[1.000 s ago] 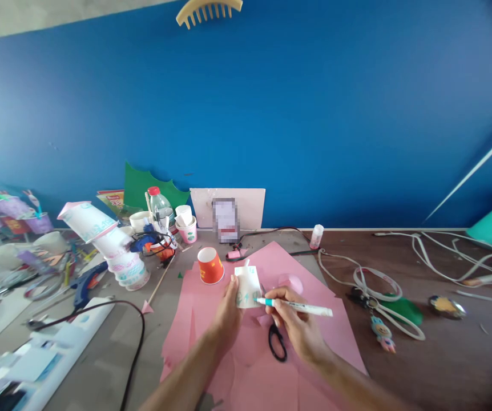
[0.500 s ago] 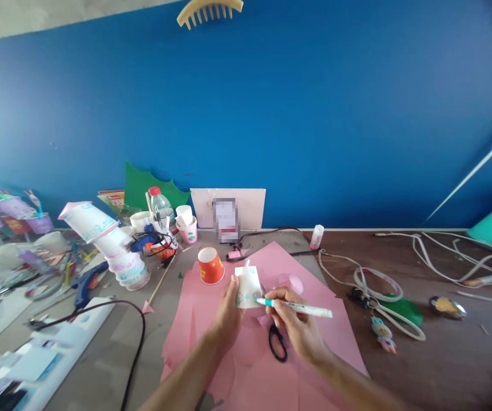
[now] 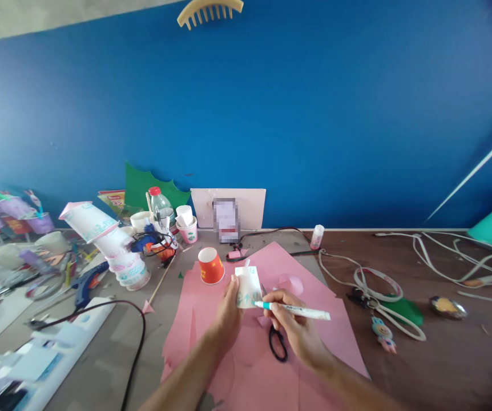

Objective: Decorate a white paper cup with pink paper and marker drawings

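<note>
My left hand (image 3: 230, 302) is closed on the left edge of a small white paper piece (image 3: 248, 283), which bears teal drawn marks. In my right hand (image 3: 293, 325) is a white marker (image 3: 308, 312) with a teal collar, its tip at the paper's lower right corner. Both hands are above pink paper sheets (image 3: 246, 377). Black-handled scissors (image 3: 278, 344) lie on the pink paper just left of my right hand, their blades partly hidden. A red paper cup (image 3: 210, 266) stands beyond my left hand.
At left are a tilted stack of decorated paper cups (image 3: 113, 245), a blue glue gun (image 3: 87, 285) and a white power strip (image 3: 49, 359) with a dark cable. A small white bottle (image 3: 317, 236) stands behind the pink paper. White cords (image 3: 378, 285) and a keychain figure (image 3: 383, 331) lie at right.
The marker tip has moved slightly left and down along the paper's lower edge, with my right hand shifting a little. My left hand and the paper stay almost still.
</note>
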`<state>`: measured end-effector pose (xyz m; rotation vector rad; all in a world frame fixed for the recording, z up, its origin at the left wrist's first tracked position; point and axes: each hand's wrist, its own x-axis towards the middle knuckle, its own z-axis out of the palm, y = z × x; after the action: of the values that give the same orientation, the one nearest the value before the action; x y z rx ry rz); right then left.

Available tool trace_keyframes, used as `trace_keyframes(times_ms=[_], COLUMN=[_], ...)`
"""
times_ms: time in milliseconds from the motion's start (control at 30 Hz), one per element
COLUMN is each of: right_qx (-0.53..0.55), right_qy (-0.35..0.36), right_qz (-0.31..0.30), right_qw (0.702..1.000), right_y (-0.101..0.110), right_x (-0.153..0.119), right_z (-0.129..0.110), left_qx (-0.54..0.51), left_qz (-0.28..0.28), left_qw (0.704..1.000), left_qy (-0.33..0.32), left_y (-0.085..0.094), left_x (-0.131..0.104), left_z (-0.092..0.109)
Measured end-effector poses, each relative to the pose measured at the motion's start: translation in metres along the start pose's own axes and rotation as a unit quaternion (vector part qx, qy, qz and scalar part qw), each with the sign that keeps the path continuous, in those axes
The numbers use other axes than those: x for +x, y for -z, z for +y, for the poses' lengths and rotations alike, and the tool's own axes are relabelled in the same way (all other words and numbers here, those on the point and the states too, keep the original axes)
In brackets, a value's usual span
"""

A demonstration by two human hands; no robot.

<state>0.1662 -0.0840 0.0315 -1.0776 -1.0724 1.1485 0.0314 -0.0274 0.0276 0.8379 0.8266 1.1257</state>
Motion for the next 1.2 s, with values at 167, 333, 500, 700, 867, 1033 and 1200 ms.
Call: trace_keyframes(times_ms=[167,333,500,700,867,1033,1200], right_qx=[-0.014,-0.010,0.007,0.062,0.034,0.019,0.070], right_qy=[0.013,0.016,-0.007,-0.009,-0.007,-0.003,-0.014], right_qz=[-0.002,0.002,0.026,0.034,0.025,0.022,0.039], right_qw=[1.000,1.000,1.000,0.997,0.999,1.000,0.997], right_y=[0.000,0.001,0.002,0.003,0.002,0.003,0.006], right_x=[0.000,0.002,0.004,0.006,0.003,0.004,0.007], right_z=[-0.003,-0.003,0.000,0.006,0.002,0.001,0.010], left_qx=[0.008,-0.001,-0.030,-0.049,-0.063,-0.048,-0.034], left_qz=[0.016,0.008,-0.008,-0.029,-0.001,-0.004,-0.037], left_qw=[1.000,1.000,0.999,0.998,0.998,0.999,0.999], left_qy=[-0.012,-0.012,-0.009,0.005,-0.004,-0.001,0.007], left_y=[0.000,-0.003,0.000,0.002,-0.001,0.002,0.003], left_x=[-0.001,-0.002,0.001,0.004,0.004,0.004,0.004], left_z=[0.003,0.005,-0.001,-0.006,-0.003,-0.006,-0.005])
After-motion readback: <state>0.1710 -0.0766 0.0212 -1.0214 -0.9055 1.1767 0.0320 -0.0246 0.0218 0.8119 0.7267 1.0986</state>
